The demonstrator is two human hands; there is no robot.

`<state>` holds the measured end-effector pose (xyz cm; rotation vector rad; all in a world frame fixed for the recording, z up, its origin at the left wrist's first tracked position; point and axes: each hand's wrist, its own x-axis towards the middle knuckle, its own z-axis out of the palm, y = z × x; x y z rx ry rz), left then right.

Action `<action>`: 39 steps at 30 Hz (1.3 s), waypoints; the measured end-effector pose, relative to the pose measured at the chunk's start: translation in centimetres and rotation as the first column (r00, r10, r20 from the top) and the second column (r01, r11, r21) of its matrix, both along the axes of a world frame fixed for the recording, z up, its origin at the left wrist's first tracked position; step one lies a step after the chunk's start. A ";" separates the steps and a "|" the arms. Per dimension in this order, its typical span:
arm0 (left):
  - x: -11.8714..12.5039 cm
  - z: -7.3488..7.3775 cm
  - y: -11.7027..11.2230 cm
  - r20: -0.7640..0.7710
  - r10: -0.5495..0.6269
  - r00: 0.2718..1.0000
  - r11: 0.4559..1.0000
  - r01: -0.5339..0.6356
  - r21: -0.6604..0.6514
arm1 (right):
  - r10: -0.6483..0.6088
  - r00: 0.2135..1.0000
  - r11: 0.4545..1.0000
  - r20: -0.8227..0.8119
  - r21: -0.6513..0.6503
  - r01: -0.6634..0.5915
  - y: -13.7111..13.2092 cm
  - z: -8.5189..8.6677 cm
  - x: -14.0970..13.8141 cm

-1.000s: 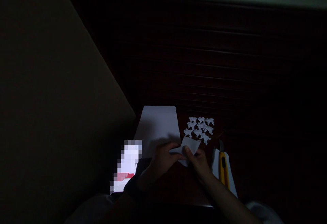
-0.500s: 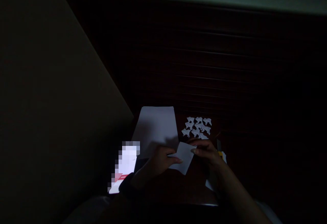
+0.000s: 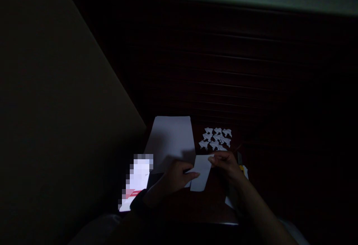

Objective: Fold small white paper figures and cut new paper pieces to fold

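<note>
Between my hands is a small white sheet of paper (image 3: 201, 179), folded over, with a bit of another layer showing at its left edge. My left hand (image 3: 179, 176) pinches its left side, thumb lying on top. At the upper right corner, my right hand (image 3: 225, 163) grips it between thumb and fingers. Just beyond my right hand lie several small folded paper figures (image 3: 217, 138) in rows on the dark table. A stack of larger white paper (image 3: 173, 137) lies beyond my left hand. Dim light hides the finer creases.
A lit screen (image 3: 138, 181), partly pixelated, is left of my left wrist. Right of the table (image 3: 207, 211), by my right forearm, are a yellow item (image 3: 241, 168) and white paper pieces (image 3: 229, 202). A wall (image 3: 69, 125) rises at left, dark slatted panelling (image 3: 223, 69) ahead.
The paper in my hands has turned from a tilted square-like shape to a narrower, more upright strip. My right hand has shifted slightly along its upper right corner; my left hand has barely moved.
</note>
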<state>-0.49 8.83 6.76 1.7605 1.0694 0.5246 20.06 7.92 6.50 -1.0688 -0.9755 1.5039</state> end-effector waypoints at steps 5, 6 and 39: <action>0.4 -0.2 -0.2 0.046 0.010 0.999 1.000 -0.010 0.002 | -0.038 0.999 0.999 0.035 -0.019 0.039 0.1 -0.4 -0.5; 0.4 -0.2 -0.2 0.055 0.011 0.998 1.000 -0.010 -0.010 | -0.039 0.999 0.999 0.033 -0.022 0.039 0.1 -0.5 -0.5; 0.0 -1.0 0.5 0.194 0.039 0.980 0.972 0.007 -0.234 | 0.107 0.987 0.993 0.124 -0.069 -0.098 0.1 -0.8 -0.7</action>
